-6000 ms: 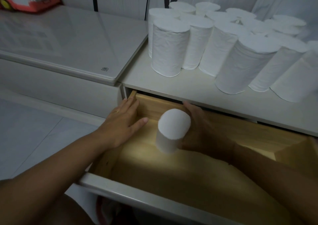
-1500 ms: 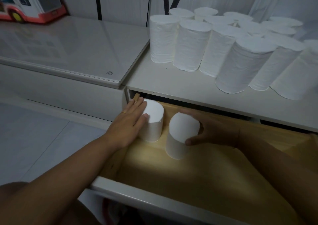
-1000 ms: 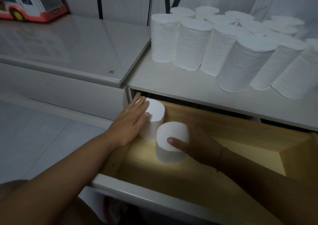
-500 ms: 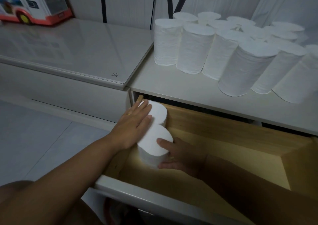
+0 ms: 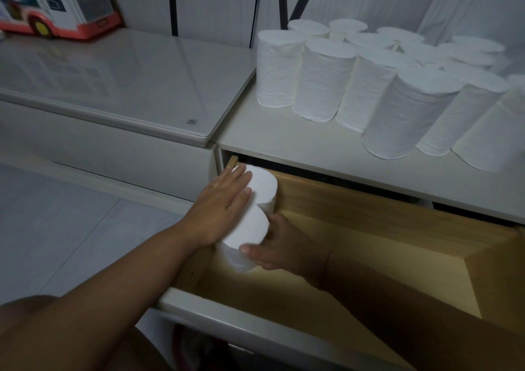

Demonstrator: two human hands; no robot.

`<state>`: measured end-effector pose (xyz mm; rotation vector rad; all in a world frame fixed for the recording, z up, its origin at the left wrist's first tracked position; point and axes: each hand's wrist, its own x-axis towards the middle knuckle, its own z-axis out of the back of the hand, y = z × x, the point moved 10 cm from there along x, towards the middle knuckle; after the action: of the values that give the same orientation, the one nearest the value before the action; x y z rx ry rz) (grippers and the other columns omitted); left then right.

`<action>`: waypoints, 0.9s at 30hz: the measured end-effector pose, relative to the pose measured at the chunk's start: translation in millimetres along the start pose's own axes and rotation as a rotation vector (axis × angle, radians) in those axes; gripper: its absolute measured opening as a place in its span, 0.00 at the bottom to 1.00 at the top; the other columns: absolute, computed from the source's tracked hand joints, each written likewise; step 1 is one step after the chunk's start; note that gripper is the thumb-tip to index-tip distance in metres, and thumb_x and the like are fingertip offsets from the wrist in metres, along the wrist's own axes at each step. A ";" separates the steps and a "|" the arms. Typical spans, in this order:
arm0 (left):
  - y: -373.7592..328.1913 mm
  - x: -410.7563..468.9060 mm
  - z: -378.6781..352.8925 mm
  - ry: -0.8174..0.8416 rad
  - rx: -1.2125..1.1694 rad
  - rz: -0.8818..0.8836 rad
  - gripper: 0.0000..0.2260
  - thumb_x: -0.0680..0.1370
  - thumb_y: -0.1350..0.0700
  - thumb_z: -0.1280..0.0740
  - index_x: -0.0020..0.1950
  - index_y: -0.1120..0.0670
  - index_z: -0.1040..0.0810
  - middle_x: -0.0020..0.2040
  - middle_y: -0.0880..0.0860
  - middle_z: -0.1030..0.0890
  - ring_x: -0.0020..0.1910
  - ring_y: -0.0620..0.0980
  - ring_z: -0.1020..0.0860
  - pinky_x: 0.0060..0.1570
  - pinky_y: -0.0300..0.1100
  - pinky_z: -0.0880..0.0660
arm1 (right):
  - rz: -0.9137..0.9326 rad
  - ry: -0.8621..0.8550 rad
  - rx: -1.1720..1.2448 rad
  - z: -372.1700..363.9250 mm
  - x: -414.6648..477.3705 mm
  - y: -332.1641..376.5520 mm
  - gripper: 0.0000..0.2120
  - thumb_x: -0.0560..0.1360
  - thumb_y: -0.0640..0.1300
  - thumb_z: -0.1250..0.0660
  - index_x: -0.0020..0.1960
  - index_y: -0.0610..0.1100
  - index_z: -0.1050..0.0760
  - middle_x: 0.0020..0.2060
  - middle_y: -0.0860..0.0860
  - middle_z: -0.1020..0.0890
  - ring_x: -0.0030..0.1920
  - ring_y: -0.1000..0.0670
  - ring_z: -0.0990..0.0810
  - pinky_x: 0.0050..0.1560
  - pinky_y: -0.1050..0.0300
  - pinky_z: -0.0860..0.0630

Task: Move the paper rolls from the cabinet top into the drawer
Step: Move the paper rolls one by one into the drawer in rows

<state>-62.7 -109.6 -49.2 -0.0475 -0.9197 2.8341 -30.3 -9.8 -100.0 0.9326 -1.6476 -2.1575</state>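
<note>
Two white paper rolls stand upright in the open wooden drawer (image 5: 369,228), against its left wall. The far roll (image 5: 264,187) is in the back left corner; the near roll (image 5: 247,231) touches it. My left hand (image 5: 224,203) lies flat, fingers spread, across the tops of both rolls. My right hand (image 5: 281,245) grips the near roll from the right side, thumb at its front. Several more white rolls (image 5: 321,81) stand packed together on the cabinet top (image 5: 284,140) above the drawer.
A lower glass-topped unit (image 5: 127,81) adjoins the cabinet on the left, with a red and white toy bus (image 5: 54,4) at its back. The drawer's white front rail (image 5: 227,319) runs close to me. Pale floor tiles (image 5: 56,228) lie to the left.
My right hand has slid the near roll leftward and back until it rests against the far roll by the drawer's left wall. My left hand now covers both tops.
</note>
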 end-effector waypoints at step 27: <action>-1.6 -3.2 -0.4 -0.003 0.103 -0.008 0.25 0.81 0.47 0.45 0.77 0.49 0.47 0.78 0.47 0.52 0.76 0.45 0.54 0.72 0.46 0.52 | 0.179 -0.138 -0.308 10.9 -0.8 6.4 0.37 0.68 0.48 0.26 0.71 0.51 0.41 0.65 0.53 0.27 0.62 0.53 0.28 0.62 0.55 0.26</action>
<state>-59.3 -108.6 -48.6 -0.0271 -0.7715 2.8702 -37.7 -3.1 -92.2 0.5388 -1.3418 -2.3033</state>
